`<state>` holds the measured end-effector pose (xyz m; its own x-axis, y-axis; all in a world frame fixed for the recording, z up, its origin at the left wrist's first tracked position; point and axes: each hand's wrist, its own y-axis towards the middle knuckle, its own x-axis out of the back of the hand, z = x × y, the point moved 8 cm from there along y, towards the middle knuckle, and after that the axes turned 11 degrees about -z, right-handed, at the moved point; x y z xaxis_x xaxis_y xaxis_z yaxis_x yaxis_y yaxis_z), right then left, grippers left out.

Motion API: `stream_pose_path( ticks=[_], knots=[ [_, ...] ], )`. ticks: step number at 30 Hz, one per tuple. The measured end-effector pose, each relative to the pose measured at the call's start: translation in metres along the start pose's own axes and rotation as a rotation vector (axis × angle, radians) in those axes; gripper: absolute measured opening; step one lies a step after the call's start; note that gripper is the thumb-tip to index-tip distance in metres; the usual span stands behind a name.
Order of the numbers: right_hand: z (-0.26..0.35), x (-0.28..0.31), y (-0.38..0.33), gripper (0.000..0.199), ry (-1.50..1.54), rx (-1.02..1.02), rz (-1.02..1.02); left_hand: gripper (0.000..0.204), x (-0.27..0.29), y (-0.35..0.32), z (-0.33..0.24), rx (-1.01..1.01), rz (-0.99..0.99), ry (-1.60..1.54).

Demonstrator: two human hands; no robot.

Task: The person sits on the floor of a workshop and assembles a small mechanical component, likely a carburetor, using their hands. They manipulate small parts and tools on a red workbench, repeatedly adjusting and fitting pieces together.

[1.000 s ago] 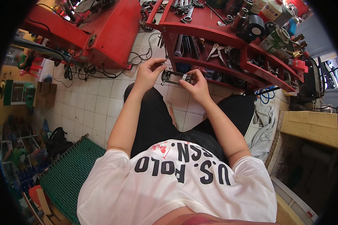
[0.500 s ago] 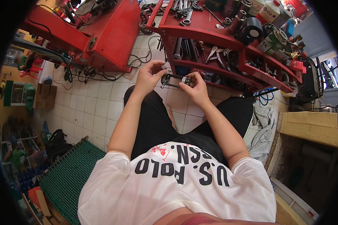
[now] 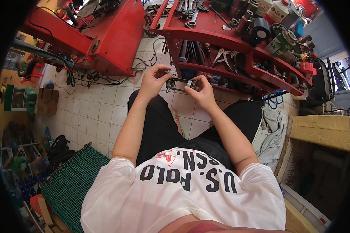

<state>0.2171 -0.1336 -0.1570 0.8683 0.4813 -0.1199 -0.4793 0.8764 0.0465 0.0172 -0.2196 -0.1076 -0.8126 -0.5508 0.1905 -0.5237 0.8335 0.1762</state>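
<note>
In front of me, above the tiled floor between my knees, I hold a small dark metal bracket (image 3: 177, 90), shaped like an open frame with short pins or bolts at its left end. My right hand (image 3: 201, 92) grips its right end, thumb on the near side and fingers behind. At the left end, my left hand (image 3: 154, 80) is closed in a pinch beside the pins. A tiny pale piece shows at those fingertips, too small to name. Whether the left fingers also touch the bracket is hard to see.
A red tool trolley (image 3: 210, 37) stands just beyond my hands, holding wrenches, pliers, cans and bottles. Left of it is a red machine (image 3: 116, 42) with black cables (image 3: 116, 80) on the floor. A green woven seat (image 3: 76, 182) lies at left; a grey cloth (image 3: 269, 136) at right.
Both hands and the bracket keep nearly the same place, with only a very slight shift to the left.
</note>
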Motion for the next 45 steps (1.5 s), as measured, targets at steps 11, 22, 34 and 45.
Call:
stream_pose_path(
  ticks=[11,22,34,45],
  knots=[
    [0.003,-0.001,-0.001,0.040,0.009,0.006,0.003,0.042,-0.004,-0.004,-0.010,0.076,0.050,-0.170],
    [0.006,-0.003,-0.002,0.036,-0.007,-0.021,0.068,0.044,-0.001,0.001,-0.002,0.035,-0.032,-0.197],
    [0.002,-0.002,-0.001,0.040,0.117,-0.023,0.011,0.045,0.001,-0.001,-0.010,-0.062,-0.068,-0.079],
    [0.002,0.000,0.000,0.039,0.130,-0.030,0.022,0.042,-0.001,-0.006,-0.023,-0.014,-0.039,-0.073]
  ],
)
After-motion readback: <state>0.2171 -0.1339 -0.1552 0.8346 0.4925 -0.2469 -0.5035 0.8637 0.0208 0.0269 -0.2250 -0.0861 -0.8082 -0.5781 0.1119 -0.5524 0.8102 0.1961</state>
